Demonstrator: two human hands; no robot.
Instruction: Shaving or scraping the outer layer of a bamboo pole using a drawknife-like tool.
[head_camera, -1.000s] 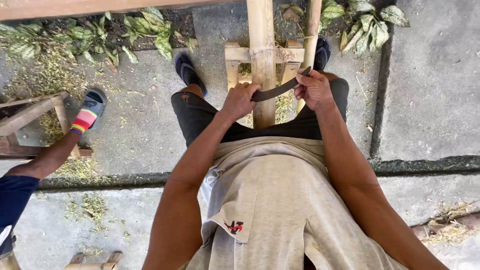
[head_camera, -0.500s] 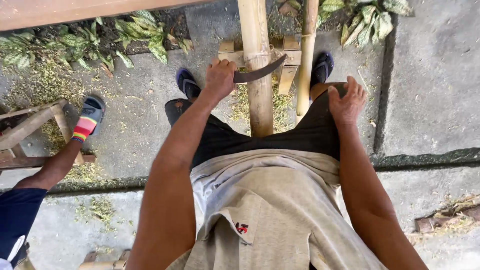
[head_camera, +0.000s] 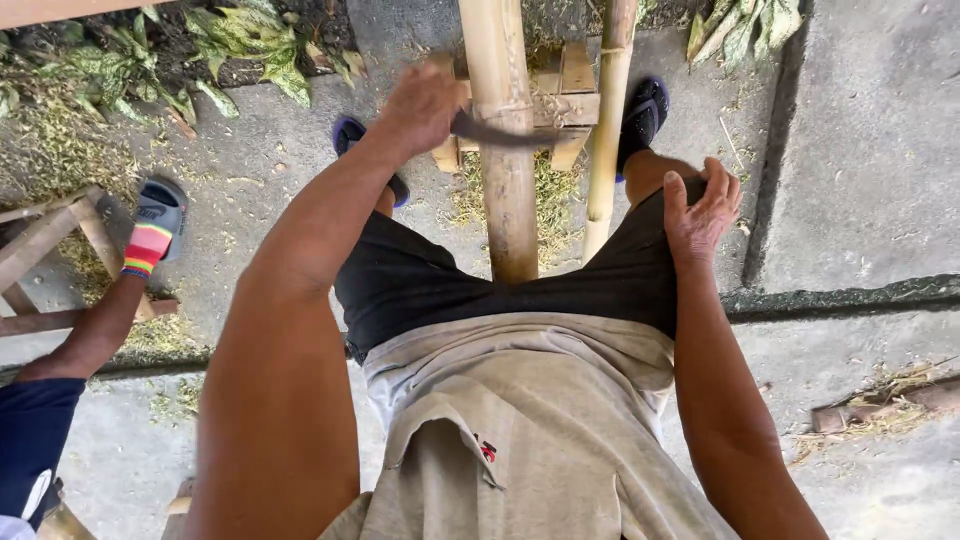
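My left hand (head_camera: 422, 105) is closed around the handle of a curved dark blade (head_camera: 505, 130) that lies across a thick bamboo pole (head_camera: 506, 190). The pole runs away from me between my knees and rests on a small wooden stand (head_camera: 565, 95). A thinner bamboo pole (head_camera: 607, 130) lies just to its right. My right hand (head_camera: 702, 205) rests on my right thigh with fingers spread and holds nothing. I am seated in black shorts and a beige shirt, with dark sandals on both feet.
Another person's leg with a striped sandal (head_camera: 150, 235) is at the left, beside a wooden frame (head_camera: 50, 240). Green leafy plants (head_camera: 220, 40) line the far edge. Bamboo shavings (head_camera: 545, 195) lie on the concrete, and a gutter (head_camera: 860, 295) crosses at the right.
My right hand has let go of the blade and dropped onto my thigh. My left hand has pushed the blade further along the thick bamboo pole, away from me.
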